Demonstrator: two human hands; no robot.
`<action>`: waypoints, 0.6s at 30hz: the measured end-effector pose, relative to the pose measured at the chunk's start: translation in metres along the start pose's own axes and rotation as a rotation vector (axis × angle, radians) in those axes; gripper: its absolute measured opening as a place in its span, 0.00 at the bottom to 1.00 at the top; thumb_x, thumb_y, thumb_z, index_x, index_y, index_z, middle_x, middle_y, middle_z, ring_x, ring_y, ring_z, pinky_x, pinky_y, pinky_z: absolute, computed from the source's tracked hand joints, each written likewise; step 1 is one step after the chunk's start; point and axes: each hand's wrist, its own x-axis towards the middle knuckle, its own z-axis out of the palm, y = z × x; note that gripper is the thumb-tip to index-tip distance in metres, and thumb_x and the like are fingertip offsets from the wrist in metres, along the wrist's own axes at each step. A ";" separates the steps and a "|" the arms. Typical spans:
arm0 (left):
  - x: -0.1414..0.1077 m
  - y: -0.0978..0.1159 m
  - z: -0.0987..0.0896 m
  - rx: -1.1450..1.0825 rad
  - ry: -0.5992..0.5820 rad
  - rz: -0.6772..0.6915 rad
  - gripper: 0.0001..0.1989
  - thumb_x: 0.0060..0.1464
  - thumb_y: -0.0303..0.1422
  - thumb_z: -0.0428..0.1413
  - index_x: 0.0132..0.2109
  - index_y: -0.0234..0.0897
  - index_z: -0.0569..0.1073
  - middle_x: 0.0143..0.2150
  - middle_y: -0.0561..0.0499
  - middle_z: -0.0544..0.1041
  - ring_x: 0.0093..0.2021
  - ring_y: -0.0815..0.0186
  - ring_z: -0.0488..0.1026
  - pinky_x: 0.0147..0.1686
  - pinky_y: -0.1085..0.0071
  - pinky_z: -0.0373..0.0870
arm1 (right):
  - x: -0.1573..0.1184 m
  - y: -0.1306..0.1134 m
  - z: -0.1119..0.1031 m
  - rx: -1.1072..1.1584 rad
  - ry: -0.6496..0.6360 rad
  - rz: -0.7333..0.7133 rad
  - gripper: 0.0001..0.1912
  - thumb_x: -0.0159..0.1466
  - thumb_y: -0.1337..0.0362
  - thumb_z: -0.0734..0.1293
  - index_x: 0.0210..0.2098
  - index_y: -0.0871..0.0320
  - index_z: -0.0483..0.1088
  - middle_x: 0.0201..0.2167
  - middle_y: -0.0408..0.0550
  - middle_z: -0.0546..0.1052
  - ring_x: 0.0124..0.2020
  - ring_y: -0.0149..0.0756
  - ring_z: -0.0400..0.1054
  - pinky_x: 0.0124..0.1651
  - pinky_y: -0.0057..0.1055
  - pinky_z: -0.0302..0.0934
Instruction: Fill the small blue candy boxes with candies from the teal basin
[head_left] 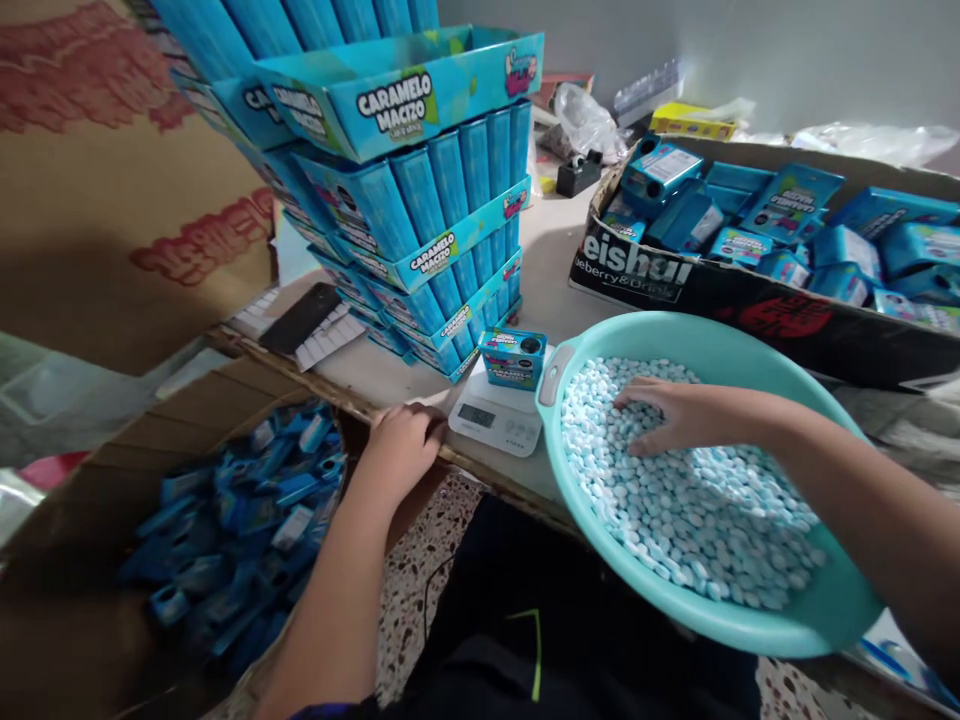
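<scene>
My right hand (660, 412) is in the teal basin (697, 625), its fingertips dug partly into small white and pale-blue candies (675, 530). Its thumb and fingers are apart, and no candy shows in its grasp. My left hand (405, 440) rests on the table edge, fingers loosely bent, holding nothing that I can see. Between the hands is a white digital scale (496, 428); its display digits are too blurred to read. On the scale sits a small blue candy box (513, 360) with a dark round opening facing up.
Stacked blue display trays (442, 255) full of boxes rise behind the scale. A black carton (750, 295) of blue boxes stands behind the basin. Below left, a large cardboard box (45, 600) holds many more blue boxes (247, 520). A dark phone-like object (304, 315) lies at the table's left.
</scene>
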 end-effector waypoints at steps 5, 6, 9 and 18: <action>-0.021 0.000 0.004 -0.076 0.057 -0.005 0.14 0.60 0.39 0.51 0.39 0.42 0.80 0.44 0.43 0.81 0.52 0.49 0.73 0.59 0.51 0.63 | 0.003 0.000 0.005 -0.062 0.022 -0.045 0.38 0.59 0.41 0.68 0.60 0.61 0.67 0.61 0.60 0.69 0.59 0.56 0.66 0.61 0.43 0.59; -0.023 0.001 0.004 -0.081 0.052 -0.005 0.14 0.60 0.40 0.51 0.39 0.42 0.80 0.44 0.43 0.81 0.52 0.49 0.72 0.59 0.51 0.63 | 0.003 -0.002 0.005 -0.067 0.022 -0.037 0.37 0.59 0.42 0.69 0.59 0.61 0.68 0.59 0.60 0.70 0.58 0.56 0.67 0.60 0.43 0.60; -0.025 0.006 0.003 -0.084 0.016 -0.023 0.14 0.58 0.42 0.53 0.39 0.41 0.80 0.44 0.43 0.80 0.52 0.48 0.72 0.60 0.49 0.62 | 0.002 -0.009 0.000 -0.072 0.015 0.001 0.31 0.59 0.44 0.70 0.53 0.59 0.72 0.55 0.58 0.74 0.54 0.55 0.69 0.56 0.43 0.62; -0.014 0.020 -0.003 -0.008 -0.050 -0.083 0.07 0.52 0.38 0.57 0.31 0.43 0.77 0.36 0.45 0.81 0.47 0.47 0.75 0.63 0.43 0.57 | 0.002 -0.008 -0.006 -0.095 0.089 -0.044 0.19 0.64 0.51 0.68 0.47 0.58 0.78 0.49 0.53 0.79 0.47 0.48 0.73 0.52 0.38 0.62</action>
